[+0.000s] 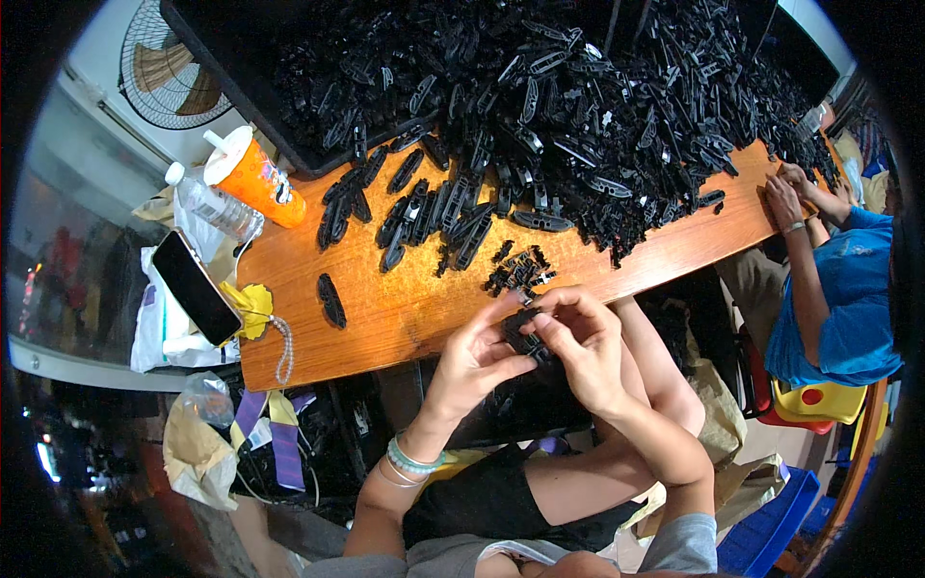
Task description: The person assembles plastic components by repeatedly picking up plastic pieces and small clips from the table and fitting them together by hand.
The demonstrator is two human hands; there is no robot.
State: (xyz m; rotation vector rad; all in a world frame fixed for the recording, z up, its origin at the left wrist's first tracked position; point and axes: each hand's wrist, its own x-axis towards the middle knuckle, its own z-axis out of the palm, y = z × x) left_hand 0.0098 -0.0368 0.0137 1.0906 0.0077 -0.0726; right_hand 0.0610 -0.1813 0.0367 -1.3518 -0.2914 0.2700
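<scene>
Head view: both hands meet at the worktop (405, 318) edge, left hand (474, 358) and right hand (585, 345) pinching one small black plastic part (525, 337) between them.

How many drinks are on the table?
2. An orange cup with a lid and straw stands at the table's far left corner. A clear bottle lies just left of it, by the phone. The black parts pile could hide more.

Both hands, left hand (474, 361) and right hand (582, 349), pinch one black part (525, 337) at the desk's (405, 308) near edge, below the parts heap (578, 106).
</scene>
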